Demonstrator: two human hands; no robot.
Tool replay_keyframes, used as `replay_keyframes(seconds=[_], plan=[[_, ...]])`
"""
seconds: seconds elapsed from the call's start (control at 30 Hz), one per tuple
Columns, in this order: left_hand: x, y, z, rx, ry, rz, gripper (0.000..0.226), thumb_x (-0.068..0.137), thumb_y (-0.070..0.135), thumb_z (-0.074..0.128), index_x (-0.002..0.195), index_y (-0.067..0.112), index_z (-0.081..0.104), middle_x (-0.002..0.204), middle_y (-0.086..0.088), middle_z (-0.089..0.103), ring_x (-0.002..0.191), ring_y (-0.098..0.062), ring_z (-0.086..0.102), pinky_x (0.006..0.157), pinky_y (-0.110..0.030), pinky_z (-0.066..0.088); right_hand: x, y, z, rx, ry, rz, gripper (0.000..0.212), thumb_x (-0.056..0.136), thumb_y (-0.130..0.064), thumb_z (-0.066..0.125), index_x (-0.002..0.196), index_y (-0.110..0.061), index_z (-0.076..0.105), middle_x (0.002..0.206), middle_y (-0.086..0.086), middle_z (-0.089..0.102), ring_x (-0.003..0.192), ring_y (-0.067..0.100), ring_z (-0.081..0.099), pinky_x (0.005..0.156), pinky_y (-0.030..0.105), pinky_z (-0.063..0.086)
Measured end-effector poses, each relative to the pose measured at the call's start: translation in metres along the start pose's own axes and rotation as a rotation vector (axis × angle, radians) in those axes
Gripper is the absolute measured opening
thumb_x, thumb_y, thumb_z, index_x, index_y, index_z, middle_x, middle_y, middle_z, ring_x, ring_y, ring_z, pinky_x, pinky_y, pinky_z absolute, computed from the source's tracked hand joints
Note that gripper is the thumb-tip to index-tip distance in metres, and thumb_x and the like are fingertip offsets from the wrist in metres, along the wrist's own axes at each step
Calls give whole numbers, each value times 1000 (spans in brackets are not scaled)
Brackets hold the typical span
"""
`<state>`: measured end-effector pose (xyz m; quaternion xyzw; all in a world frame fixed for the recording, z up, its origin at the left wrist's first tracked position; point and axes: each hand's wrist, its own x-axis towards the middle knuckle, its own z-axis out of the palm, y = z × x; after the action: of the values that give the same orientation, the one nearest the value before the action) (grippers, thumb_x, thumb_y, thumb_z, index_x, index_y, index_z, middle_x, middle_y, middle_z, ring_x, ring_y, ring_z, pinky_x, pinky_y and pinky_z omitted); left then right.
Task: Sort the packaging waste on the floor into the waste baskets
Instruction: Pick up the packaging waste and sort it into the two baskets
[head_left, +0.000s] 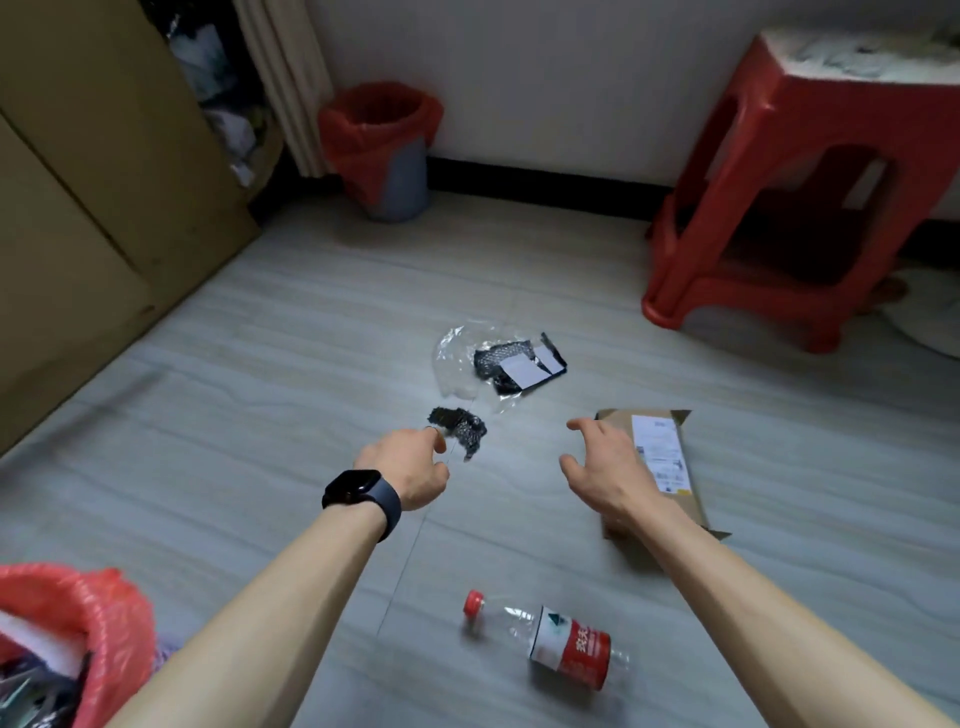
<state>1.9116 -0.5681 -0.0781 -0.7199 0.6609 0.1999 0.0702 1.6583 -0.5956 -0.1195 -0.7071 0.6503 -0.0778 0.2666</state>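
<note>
A small black bubble-wrap scrap (460, 425) lies on the floor just beyond my left hand (410, 467), whose fingers are loosely curled and hold nothing. My right hand (608, 467) hovers with fingers spread, empty, over the left edge of a flattened cardboard box (670, 467) with a white label. Farther off lie a clear plastic bag (454, 358) and a black bubble mailer (519, 364). A crushed water bottle (556, 639) with a red cap lies near me. One grey basket with a red liner (382, 150) stands by the far wall. Another red-lined basket (67, 639), holding waste, is at my lower left.
A red plastic stool (779, 182) stands at the right by the wall. A tan cabinet (93, 208) fills the left side, with a curtain (285, 78) behind it. The grey floor (260, 389) is bare on the left.
</note>
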Motion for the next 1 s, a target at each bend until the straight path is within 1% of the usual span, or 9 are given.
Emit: replay_keyframes(seconds=[0.23,0.4,0.5,0.6,0.73,0.8,0.87,0.93,1.0], plan=[[19,29,-43,108,-15,35,40,91,36,46,131,31,51,133,-1,55,122,-25,53,98,-36,44,28,-10,-36,-42,-23,0,53,96,-32,50,145,-17,39,146,8,44,136,27,36,109,35,31],[65,11,-13,100,-93,54,43,90,39,51,132,31,50,136,-3,49,124,-26,50,98,-38,43,74,-9,6,-41,-115,77,57,93,-36,52,145,-16,38,147,11,43,135,31,38,112,38,32],[112,-6,16,127,-139,79,47,88,36,52,134,28,46,138,-5,44,125,-28,46,99,-40,42,104,-5,39,-59,-132,112,59,92,-36,50,147,-20,37,151,7,39,135,31,39,111,40,34],[157,-24,49,168,-154,108,58,87,37,55,141,27,39,150,-5,31,135,-29,36,106,-44,37,137,1,75,-97,-167,144,61,92,-36,48,150,-28,31,158,3,28,138,30,34,111,43,35],[198,-36,80,191,-140,198,72,88,40,56,152,35,22,163,-2,6,147,-29,13,116,-50,22,172,2,102,-141,-175,160,62,95,-37,47,153,-31,24,165,6,8,144,35,24,113,47,33],[216,-41,95,154,-167,230,71,89,43,55,151,42,21,163,2,8,147,-28,14,115,-50,22,199,-3,111,-163,-101,126,61,98,-41,43,154,-31,22,166,7,3,146,35,18,114,48,29],[222,-46,110,137,-176,236,68,89,43,55,149,45,24,161,5,16,144,-27,20,111,-47,29,227,-8,113,-171,-55,103,61,101,-46,37,156,-34,15,166,6,-3,151,33,7,119,48,19],[217,-50,125,152,-119,254,58,92,37,52,145,42,32,154,6,27,137,-26,29,103,-41,39,250,-10,116,-210,-113,115,63,101,-53,29,157,-37,3,167,4,-9,152,31,-7,121,53,10],[205,-54,133,184,-54,299,45,95,25,48,138,33,41,141,3,40,126,-26,40,91,-37,41,259,-3,121,-264,-209,143,70,99,-60,25,156,-38,-9,167,0,-8,152,29,-13,119,59,5]])
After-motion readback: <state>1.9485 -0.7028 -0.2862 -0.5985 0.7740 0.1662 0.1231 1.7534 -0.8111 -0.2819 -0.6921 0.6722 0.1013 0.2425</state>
